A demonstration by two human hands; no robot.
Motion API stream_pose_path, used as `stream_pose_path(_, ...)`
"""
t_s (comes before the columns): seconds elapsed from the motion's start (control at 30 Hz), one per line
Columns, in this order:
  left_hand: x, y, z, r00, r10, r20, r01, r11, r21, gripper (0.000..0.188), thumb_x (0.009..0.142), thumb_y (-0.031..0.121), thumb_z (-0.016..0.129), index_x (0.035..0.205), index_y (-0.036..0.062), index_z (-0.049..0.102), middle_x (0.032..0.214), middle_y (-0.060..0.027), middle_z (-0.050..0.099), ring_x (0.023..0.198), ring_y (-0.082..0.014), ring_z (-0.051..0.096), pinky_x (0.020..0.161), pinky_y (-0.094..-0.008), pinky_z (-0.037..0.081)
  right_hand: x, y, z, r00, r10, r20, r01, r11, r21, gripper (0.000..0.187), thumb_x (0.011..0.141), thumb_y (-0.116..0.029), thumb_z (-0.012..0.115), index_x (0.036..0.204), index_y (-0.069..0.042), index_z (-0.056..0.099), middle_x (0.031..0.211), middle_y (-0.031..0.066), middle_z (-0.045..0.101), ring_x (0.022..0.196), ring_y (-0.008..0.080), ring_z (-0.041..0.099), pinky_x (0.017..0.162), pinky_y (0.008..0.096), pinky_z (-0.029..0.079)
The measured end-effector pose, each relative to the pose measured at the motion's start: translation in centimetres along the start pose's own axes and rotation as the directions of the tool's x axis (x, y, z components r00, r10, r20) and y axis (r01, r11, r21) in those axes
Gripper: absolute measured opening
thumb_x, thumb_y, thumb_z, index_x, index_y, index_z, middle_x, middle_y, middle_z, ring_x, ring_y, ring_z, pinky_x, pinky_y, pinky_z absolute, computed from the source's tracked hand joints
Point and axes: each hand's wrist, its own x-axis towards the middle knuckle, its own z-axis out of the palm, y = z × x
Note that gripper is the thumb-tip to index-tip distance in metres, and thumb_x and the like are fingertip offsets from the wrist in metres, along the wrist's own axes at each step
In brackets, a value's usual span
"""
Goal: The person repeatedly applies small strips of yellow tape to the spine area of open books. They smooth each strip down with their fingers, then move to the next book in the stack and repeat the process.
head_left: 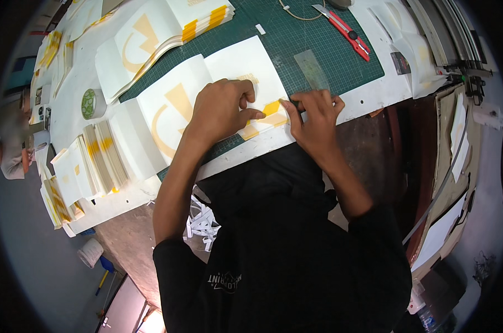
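A white printed paper sheet [179, 77] with pale orange graphics lies creased in front of me, its near right edge turned up into a flap [272, 109] with yellow bands. My left hand [221, 108] is closed over the sheet, fingers curled, its thumb tip pressing beside the flap. At the flap's right end my right hand [317, 114] is closed, thumb against the paper edge and fingers bent. Whether it also holds a small piece there is hidden. Just beyond it, a clear plastic strip [311, 67] lies on the green cutting mat [251, 16].
A red utility knife [348, 34] lies blade out at the far right of the mat. Folded printed sheets [151, 39] are stacked beyond. Left stand a tape roll [93, 104] and folded paper bundles [104, 152]. Paper scraps [202, 225] lie below the table edge.
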Motion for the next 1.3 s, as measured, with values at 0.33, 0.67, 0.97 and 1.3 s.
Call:
stream_pose_path(0.33,1.2,-0.2,-0.5,0.998,-0.022,0.066,0.021,1.0,0.017,0.037,0.069,0.033,0.098,0.085,0.0094,0.074,0.077,-0.0052,0.076,0.075,-0.0232,0.074,0.068,-0.0362,0.054,-1.9,-0.6,0.4,0.983,0.151,-0.103,-0.141,0.985,0.096,0.015,0.088,-0.01,0.083,0.093,-0.011,0.069,0.081,-0.0003,0.065,0.084,0.0193,0.06,0.087,0.0471,0.03)
stream_pose_path(0.67,2.6,-0.7,-1.5,0.984,-0.024,0.174,0.022,1.0,0.012,0.031,0.072,0.027,0.097,0.086,0.0091,0.076,0.08,-0.0057,0.076,0.078,-0.0244,0.074,0.072,-0.0369,0.054,-2.1,-3.3,0.8,0.995,0.07,-0.07,-0.073,0.996,-0.048,0.022,0.087,-0.017,0.083,0.101,-0.01,0.067,0.092,0.006,0.065,0.093,0.0226,0.059,0.087,0.0513,0.031)
stream_pose_path(0.97,2.9,-0.6,-1.7,0.977,-0.036,0.209,0.029,0.999,0.036,0.031,0.074,0.029,0.095,0.088,0.0094,0.076,0.082,-0.0059,0.076,0.081,-0.0259,0.075,0.075,-0.0383,0.056,-2.4,-8.6,3.7,0.998,0.044,0.037,-0.046,0.996,0.071,0.027,0.09,-0.024,0.08,0.106,-0.006,0.067,0.098,0.0108,0.064,0.097,0.0273,0.057,0.088,0.0519,0.032)
stream_pose_path(1.3,-1.3,0.6,1.9,0.99,0.076,-0.121,-0.082,0.996,-0.045,0.031,0.083,0.022,0.09,0.106,0.0062,0.075,0.098,-0.0125,0.075,0.093,-0.031,0.07,0.083,-0.04,0.054,-0.7,2.6,-3.1,0.908,0.202,-0.367,-0.213,0.977,0.012,0.025,0.088,-0.015,0.086,0.105,-0.005,0.07,0.085,0.0039,0.067,0.084,0.0216,0.062,0.087,0.0406,0.038)
